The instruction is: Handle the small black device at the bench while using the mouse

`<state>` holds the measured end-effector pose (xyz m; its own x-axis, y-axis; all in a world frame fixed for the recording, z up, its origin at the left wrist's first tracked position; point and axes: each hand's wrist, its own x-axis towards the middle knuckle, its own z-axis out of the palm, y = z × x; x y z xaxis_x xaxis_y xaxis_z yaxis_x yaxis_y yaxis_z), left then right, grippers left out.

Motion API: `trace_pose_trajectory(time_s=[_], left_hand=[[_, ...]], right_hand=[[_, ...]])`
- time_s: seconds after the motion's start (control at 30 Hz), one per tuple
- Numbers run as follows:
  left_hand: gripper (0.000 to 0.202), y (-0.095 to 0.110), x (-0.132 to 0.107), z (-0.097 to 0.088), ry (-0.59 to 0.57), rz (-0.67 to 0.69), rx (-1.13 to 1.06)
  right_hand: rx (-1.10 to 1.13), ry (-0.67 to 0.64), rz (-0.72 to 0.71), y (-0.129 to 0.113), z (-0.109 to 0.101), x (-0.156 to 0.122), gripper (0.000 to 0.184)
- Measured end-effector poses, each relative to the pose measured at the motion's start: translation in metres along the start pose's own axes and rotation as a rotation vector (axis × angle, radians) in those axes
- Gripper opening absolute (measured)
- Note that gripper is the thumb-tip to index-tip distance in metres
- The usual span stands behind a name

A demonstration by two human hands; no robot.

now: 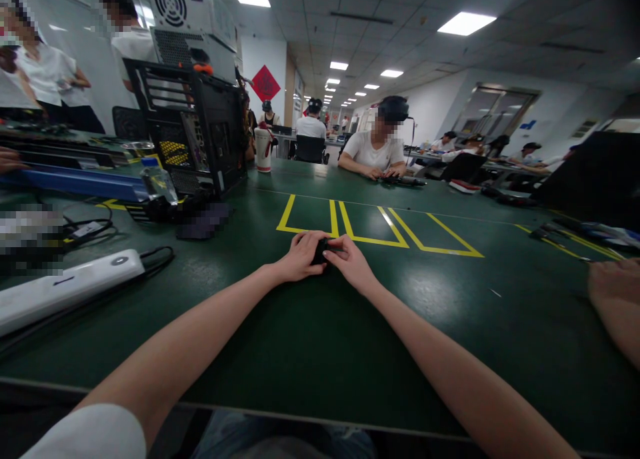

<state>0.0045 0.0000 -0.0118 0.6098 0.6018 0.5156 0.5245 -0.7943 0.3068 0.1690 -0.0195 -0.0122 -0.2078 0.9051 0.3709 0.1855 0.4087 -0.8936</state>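
Both hands meet at the middle of the green table (320,339), just in front of yellow tape outlines (360,240). Between them is a small black object (321,250), mostly covered by fingers, so its kind cannot be made out. My left hand (300,256) wraps round its left side, with the thumb at the near edge. On its right side, my right hand (350,260) pinches it between thumb and fingers.
At the left lie a white power strip (70,286), cables and a dark pouch-like item (204,220). Behind stand a black computer case (200,126), a bottle (159,182) and a paper cup (263,149). Another person's hand (617,299) rests at right; a co-worker (377,146) sits opposite.
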Motion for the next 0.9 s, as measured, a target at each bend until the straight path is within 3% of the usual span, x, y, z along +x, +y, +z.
trace_pose_trajectory(time_s=[0.23,0.67,0.9], left_hand=[[0.057,0.0003,0.0007,0.0005,-0.003,-0.018,-0.002],[0.054,0.0008,0.0005,-0.0014,-0.008,-0.003,0.017],[0.055,0.0007,0.0004,-0.0011,-0.007,-0.003,0.015]], right_hand=[[-0.014,0.039,0.038,0.0029,0.0010,0.0017,0.034],[0.066,0.010,0.002,-0.0036,0.0011,-0.0028,0.017],[-0.002,0.040,0.040,-0.0018,0.0022,-0.0003,0.031]])
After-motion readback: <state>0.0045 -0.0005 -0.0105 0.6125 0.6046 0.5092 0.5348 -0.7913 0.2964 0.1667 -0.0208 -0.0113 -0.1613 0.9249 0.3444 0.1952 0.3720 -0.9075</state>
